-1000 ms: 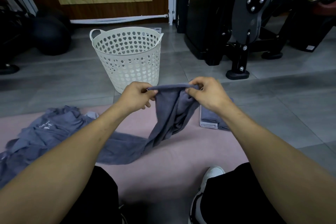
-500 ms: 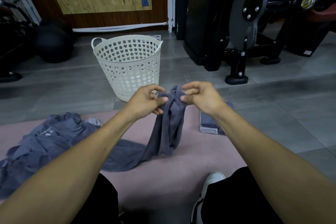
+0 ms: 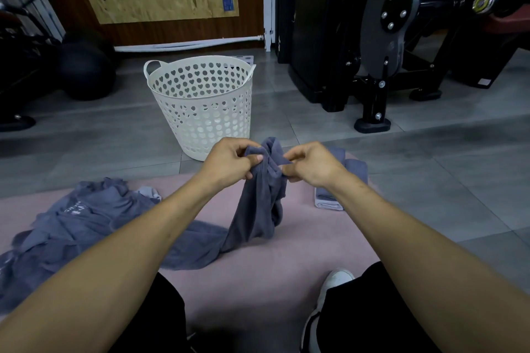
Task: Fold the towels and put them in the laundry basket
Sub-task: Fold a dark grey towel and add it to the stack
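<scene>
Both hands (image 3: pixel 229 162) (image 3: pixel 311 165) pinch one towel (image 3: pixel 258 209) at its bunched top, held up in front of us.

We have the left hand and the right hand close together, thumbs and fingers nipping the upper edge, so the cloth hangs as a rope: its long axis runs straight down from the hands, then trails left along the mat (image 3: pixel 258 275) toward the heap (image 3: pixel 71 223) of unfolded towels. The basket (image 3: pixel 200 106) stands on the floor just beyond the hands, a little nearer the left one, and looks empty through its holes. A folded stack (image 3: pixel 338 189) lies by the right wrist, partly hidden. We judge the next move is to part the hands along the edge and spread it; both forearms reach forward, wrists level.
</scene>
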### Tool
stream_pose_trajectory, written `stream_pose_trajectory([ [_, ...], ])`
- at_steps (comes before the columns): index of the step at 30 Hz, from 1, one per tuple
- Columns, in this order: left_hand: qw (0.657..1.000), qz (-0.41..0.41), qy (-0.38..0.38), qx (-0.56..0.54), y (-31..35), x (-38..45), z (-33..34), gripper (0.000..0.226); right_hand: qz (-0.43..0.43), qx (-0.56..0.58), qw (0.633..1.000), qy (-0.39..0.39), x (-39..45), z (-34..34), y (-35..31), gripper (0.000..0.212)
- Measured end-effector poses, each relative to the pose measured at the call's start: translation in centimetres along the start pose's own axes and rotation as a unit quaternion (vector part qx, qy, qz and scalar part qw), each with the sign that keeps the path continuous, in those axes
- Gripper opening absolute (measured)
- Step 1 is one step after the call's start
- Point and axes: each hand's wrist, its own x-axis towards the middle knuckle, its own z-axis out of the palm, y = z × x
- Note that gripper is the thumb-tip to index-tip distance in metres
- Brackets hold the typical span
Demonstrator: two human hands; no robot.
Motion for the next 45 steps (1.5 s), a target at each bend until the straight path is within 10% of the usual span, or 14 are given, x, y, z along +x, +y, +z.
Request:
stream_pose_trajectory([
  [6,0.999,-0.048,0.016,0.0,-1.0,0.3,0.1,0.014,0.014,-0.103,0.984,0.147,0.2,-1.2,0.4,0.023],
  [14,0.973,-0.141,0.154,-0.097,-2.0,0.7,-2.8,0.02,0.007,0.188,0.953,0.236,-0.1,-2.6,-0.6,0.011],
  [20,0.954,-0.025,0.236,-0.183,4.8,1.5,-7.7,0.021,-0.082,0.332,0.903,0.261,-0.8,-4.8,-7.4,0.015],
  [37,0.856,0.228,0.46,-0.07,29.2,-5.8,-21.7,0.02,-0.365,0.173,0.839,0.365,-11.2,-9.4,-33.9,0.02],
  [41,0.875,0.222,0.43,0.011,30.6,-7.0,-23.0,0.02,-0.323,0.091,0.889,0.312,-12.3,-9.8,-34.8,0.019],
  [45,0.88,0.219,0.421,-0.001,30.1,-7.9,-23.9,0.014,-0.335,0.055,0.854,0.395,-13.4,-11.1,-34.4,0.023],
])
